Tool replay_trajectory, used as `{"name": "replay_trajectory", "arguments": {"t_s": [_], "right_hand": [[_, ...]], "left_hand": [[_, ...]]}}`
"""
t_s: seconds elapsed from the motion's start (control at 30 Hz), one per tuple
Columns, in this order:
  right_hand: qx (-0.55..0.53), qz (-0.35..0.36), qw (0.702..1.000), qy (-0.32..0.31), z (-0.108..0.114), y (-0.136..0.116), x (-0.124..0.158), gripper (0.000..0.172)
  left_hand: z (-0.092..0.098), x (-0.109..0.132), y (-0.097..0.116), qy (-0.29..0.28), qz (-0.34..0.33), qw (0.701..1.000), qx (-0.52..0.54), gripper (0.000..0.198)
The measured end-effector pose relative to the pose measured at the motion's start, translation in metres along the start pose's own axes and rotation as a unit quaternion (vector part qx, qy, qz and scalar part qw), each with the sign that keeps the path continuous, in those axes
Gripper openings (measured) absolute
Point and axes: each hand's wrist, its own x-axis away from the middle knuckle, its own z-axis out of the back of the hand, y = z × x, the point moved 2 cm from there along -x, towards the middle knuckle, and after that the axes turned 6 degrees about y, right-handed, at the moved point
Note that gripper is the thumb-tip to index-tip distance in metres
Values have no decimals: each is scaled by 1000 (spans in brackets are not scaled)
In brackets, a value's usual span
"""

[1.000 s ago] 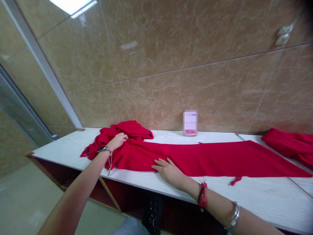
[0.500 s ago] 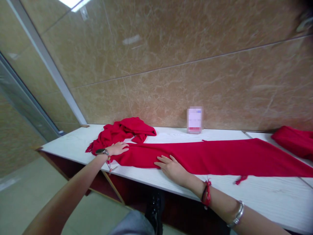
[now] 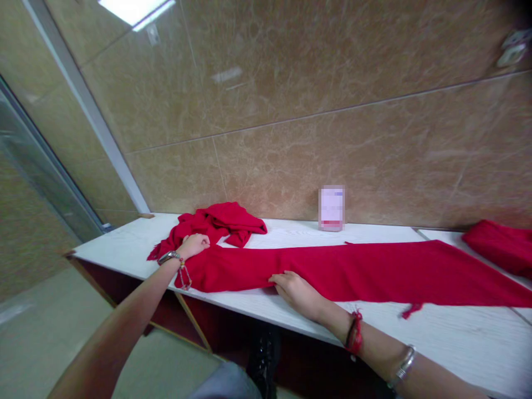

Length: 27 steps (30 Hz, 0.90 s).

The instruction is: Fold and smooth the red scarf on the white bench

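Observation:
A long red scarf [image 3: 374, 271] lies stretched along the white tabletop, with a tassel [image 3: 411, 311] sticking out at its near edge. At the scarf's left end, my left hand [image 3: 194, 245] has its fingers curled in on the cloth by the far corner. My right hand [image 3: 297, 291] is closed at the near edge, around the middle-left of the scarf, thumb and fingers pinched on the fabric. Just behind my left hand sits a crumpled heap of red fringed cloth [image 3: 233, 216].
A small blurred upright card or box [image 3: 331, 208] stands against the marble-patterned wall [image 3: 270, 166]. More red cloth [image 3: 499, 244] lies folded at the right. The white tabletop [image 3: 465, 338] ends close to me, above open dark-red compartments [image 3: 183, 321].
My left hand has gone from lying flat with fingers stretched to curled on the scarf's end. The right hand's spread fingers have drawn together at the near edge. The scarf's left end has shifted slightly.

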Motion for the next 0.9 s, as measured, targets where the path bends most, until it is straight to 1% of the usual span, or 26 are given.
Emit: {"name": "replay_trajectory", "arguments": {"t_s": [0.07,0.1,0.17,0.23,0.3,0.37,0.43,0.5,0.57,0.63,0.67,0.7,0.8,0.83,0.9], "right_hand": [[-4,19,1000,-12,3,-3,2,30],[-6,32,999,-19,4,-5,3,29],[-7,52,998,-31,5,-6,5,30],[-5,62,997,-41,4,-6,7,31],[-1,65,997,-49,3,-5,7,33],[2,66,996,-55,2,-5,8,34],[1,66,996,-52,2,-4,8,33],[-3,69,997,-42,2,-4,8,32],[-8,77,997,-31,3,-5,8,30],[-12,81,996,-23,3,-5,8,29],[-12,82,996,-21,3,-5,8,28],[-13,82,996,-21,4,-6,8,27],[-13,84,996,-22,5,-7,7,27],[-13,84,996,-23,5,-7,7,27],[-12,83,996,-24,5,-7,8,28]], "left_hand": [[5,-6,-2,21,18,1000,-2,19],[6,-8,-1,27,17,1000,-1,20],[4,-10,6,30,-9,1000,6,20],[-4,-10,19,0,-58,998,38,21],[-15,-10,31,-54,-99,990,83,23],[-24,-13,39,-110,-120,980,118,21],[-26,-19,42,-142,-129,972,135,17],[-23,-26,43,-142,-129,966,173,17],[-18,-32,42,-114,-115,964,211,23],[-15,-34,42,-91,-100,965,227,28],[-16,-34,43,-98,-102,964,224,30],[-18,-32,44,-117,-109,962,220,30],[-26,-27,45,-190,-144,953,187,27],[-27,-26,45,-198,-155,952,177,26],[-25,-26,45,-174,-168,954,178,24]]}}
